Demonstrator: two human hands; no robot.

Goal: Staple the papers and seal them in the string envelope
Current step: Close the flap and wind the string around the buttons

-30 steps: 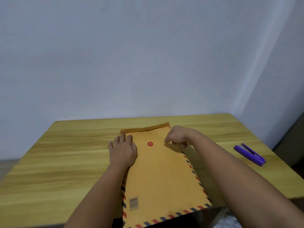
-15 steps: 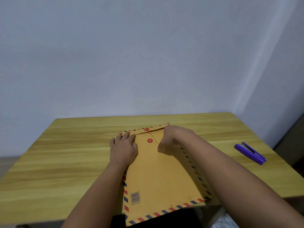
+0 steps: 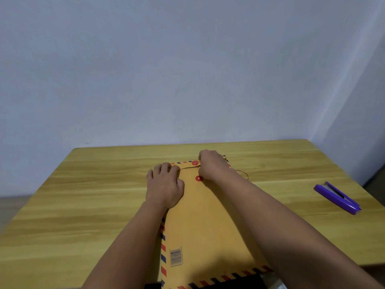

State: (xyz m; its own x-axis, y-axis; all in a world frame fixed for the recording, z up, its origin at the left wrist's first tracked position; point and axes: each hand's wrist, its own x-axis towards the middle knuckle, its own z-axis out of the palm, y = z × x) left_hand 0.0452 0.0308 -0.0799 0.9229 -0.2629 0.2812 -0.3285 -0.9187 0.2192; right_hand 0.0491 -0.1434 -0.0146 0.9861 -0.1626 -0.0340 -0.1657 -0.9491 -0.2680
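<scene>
A brown string envelope [image 3: 206, 222] with a red-and-blue striped border lies lengthwise on the wooden table [image 3: 83, 205], its flap folded down at the far end. Two red button discs show: one on the flap [image 3: 195, 163], one on the body [image 3: 199, 178]. My left hand [image 3: 164, 184] presses flat on the envelope's upper left part. Beside the discs, my right hand [image 3: 212, 165] is closed on the thin dark string [image 3: 242, 173], which trails right and also runs left towards my left fingers. The papers are not visible.
A purple stapler [image 3: 337, 198] lies on the table at the right, apart from the envelope. Behind the table stands a plain wall, with a corner at the right. The envelope's near end overhangs the table's front edge.
The flap has been folded down over the envelope's mouth, showing the second disc. My right hand moved from the flap's edge up to the discs and now holds the string.
</scene>
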